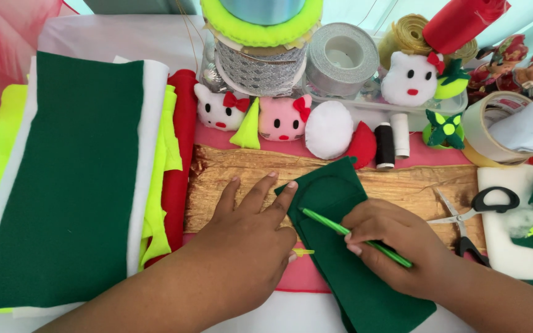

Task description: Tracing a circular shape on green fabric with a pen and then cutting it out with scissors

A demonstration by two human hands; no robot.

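Nearest us, our left hand point(251, 231) lay flat, fingers spread, pinning the left edge of the dark green felt piece point(347, 246) near the table's front edge. Our right hand point(396, 243) pinched a green pen point(353, 235), its tip on the felt. Black-handled scissors point(473, 216) lay just right, on the gold cloth point(402, 185).

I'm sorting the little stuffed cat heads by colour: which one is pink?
The pink cat head, in the middle of the three, beside the yellow felt cone. The other two cat heads are white.
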